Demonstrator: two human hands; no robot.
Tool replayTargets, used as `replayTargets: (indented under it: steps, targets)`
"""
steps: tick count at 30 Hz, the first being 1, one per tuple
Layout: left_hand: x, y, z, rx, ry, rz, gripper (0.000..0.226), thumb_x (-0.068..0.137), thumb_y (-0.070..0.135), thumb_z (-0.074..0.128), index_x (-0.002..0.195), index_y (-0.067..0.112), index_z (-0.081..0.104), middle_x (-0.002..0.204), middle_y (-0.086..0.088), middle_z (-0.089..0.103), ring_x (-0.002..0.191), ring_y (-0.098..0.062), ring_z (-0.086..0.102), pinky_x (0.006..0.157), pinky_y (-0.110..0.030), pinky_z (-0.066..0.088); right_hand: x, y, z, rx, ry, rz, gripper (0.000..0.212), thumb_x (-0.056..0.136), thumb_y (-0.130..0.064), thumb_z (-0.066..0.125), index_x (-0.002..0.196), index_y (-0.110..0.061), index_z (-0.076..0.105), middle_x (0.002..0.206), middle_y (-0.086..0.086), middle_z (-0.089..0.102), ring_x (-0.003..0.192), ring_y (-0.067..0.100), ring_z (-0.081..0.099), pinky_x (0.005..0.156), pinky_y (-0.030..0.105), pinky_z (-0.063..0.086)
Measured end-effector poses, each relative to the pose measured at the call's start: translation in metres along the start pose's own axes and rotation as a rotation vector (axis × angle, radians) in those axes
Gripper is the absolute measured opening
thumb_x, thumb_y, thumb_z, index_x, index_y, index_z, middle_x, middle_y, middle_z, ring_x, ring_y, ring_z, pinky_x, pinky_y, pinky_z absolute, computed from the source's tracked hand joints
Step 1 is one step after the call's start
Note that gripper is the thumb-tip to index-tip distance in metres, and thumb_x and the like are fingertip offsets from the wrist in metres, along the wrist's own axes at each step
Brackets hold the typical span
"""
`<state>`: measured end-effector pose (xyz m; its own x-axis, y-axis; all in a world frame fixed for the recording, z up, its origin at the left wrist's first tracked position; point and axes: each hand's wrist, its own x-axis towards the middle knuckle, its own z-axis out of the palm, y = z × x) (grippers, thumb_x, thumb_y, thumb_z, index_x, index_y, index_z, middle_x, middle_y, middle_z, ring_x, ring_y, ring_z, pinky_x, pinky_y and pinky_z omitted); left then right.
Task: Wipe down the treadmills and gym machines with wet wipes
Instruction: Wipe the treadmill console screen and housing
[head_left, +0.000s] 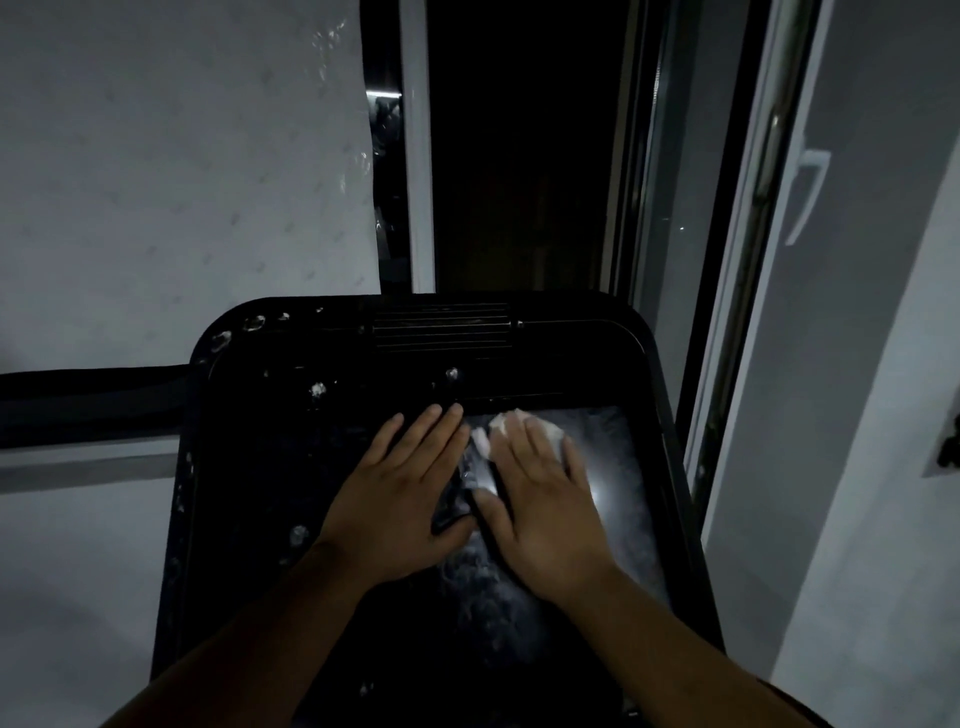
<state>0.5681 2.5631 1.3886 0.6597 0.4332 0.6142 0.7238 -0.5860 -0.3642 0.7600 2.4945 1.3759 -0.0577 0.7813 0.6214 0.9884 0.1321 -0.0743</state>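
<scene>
- Console (270, 467): black, glossy panel, tilted, in front of the person. Pale specks dot its left rim and top, and there are vent slats at the top edge.
- Screen (618, 467): shiny area on the console's right half, smeared wet.
- Wipe (506, 422): white and crumpled, at the screen's upper left corner under the right fingertips. Judged soft, light, limp and damp. It may bunch or skid on the gloss, so it is best pinned flat under the palm or pinched at a loose edge.
- Right hand (540, 499): flat on the wipe, fingers straight and close together, pressing down.
- Left hand (405, 493): flat on the console just beside the right, fingers straight and slightly apart, holding nothing.
- Dark item between the thumbs: too dim to tell.
</scene>
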Motion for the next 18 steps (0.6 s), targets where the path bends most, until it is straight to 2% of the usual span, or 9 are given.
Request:
replayTargets:
  steps: [3, 6, 8, 10, 13, 15, 18]
  targets:
    - [-0.001, 0.000, 0.002, 0.001, -0.005, 0.001, 0.092, 0.093, 0.072, 0.040, 0.160, 0.011, 0.028, 0.169, -0.006, 0.017, 0.157, -0.022, 0.014, 0.124, -0.047, 0.015, -0.025, 0.022, 0.003, -0.080, 0.001, -0.107, 0.063, 0.106, -0.057, 0.021, 0.159, -0.023, 0.030, 0.166, -0.001, 0.024, 0.155, 0.014, 0.016, 0.124, 0.044, 0.006]
    - [-0.001, 0.000, 0.002, 0.007, -0.005, 0.001, 0.092, 0.092, 0.072, 0.040, 0.160, 0.011, 0.028, 0.169, -0.007, 0.017, 0.157, -0.022, 0.014, 0.124, -0.048, 0.016, -0.018, 0.032, -0.001, -0.050, 0.059, 0.005, 0.061, 0.105, -0.055, 0.025, 0.160, -0.029, 0.019, 0.166, -0.001, 0.023, 0.154, 0.015, 0.017, 0.123, 0.044, 0.005]
    - [0.000, 0.000, 0.001, 0.002, -0.002, 0.003, 0.091, 0.093, 0.071, 0.038, 0.160, 0.011, 0.027, 0.169, -0.007, 0.017, 0.157, -0.022, 0.014, 0.123, -0.049, 0.017, -0.011, 0.014, 0.002, 0.021, 0.077, 0.058, 0.061, 0.105, -0.052, 0.029, 0.160, -0.027, 0.022, 0.166, -0.001, 0.023, 0.155, 0.018, 0.015, 0.123, 0.043, 0.005]
    - [0.000, -0.001, 0.001, -0.003, 0.004, 0.010, 0.090, 0.093, 0.070, 0.039, 0.160, 0.010, 0.028, 0.169, -0.007, 0.019, 0.156, -0.022, 0.015, 0.123, -0.049, 0.017, -0.032, 0.001, 0.010, -0.017, 0.061, -0.072, 0.062, 0.104, -0.050, 0.034, 0.159, -0.022, 0.027, 0.165, 0.001, 0.026, 0.155, 0.020, 0.016, 0.122, 0.047, 0.012]
    - [-0.001, -0.001, 0.001, 0.010, 0.004, 0.021, 0.090, 0.093, 0.070, 0.040, 0.159, 0.009, 0.030, 0.168, -0.009, 0.019, 0.156, -0.023, 0.016, 0.123, -0.049, 0.018, -0.079, 0.025, 0.011, -0.128, -0.010, -0.229, 0.062, 0.104, -0.052, 0.033, 0.157, -0.019, 0.036, 0.166, 0.001, 0.027, 0.155, 0.017, 0.018, 0.118, 0.051, 0.020]
    - [0.000, -0.001, 0.000, 0.018, -0.019, 0.018, 0.090, 0.094, 0.070, 0.038, 0.159, 0.009, 0.028, 0.169, -0.009, 0.018, 0.156, -0.023, 0.015, 0.124, -0.049, 0.017, -0.072, 0.039, 0.004, -0.150, 0.012, -0.131, 0.061, 0.105, -0.053, 0.029, 0.157, -0.021, 0.036, 0.164, 0.001, 0.029, 0.154, 0.017, 0.022, 0.119, 0.050, 0.019]
    - [-0.005, 0.004, -0.006, 0.012, -0.034, 0.015, 0.085, 0.097, 0.065, 0.035, 0.159, 0.008, 0.029, 0.168, -0.010, 0.021, 0.155, -0.025, 0.019, 0.123, -0.047, 0.018, -0.045, 0.017, 0.003, -0.053, 0.039, 0.044, 0.063, 0.104, -0.053, 0.033, 0.159, -0.023, 0.028, 0.165, 0.001, 0.027, 0.154, 0.021, 0.021, 0.122, 0.048, 0.011]
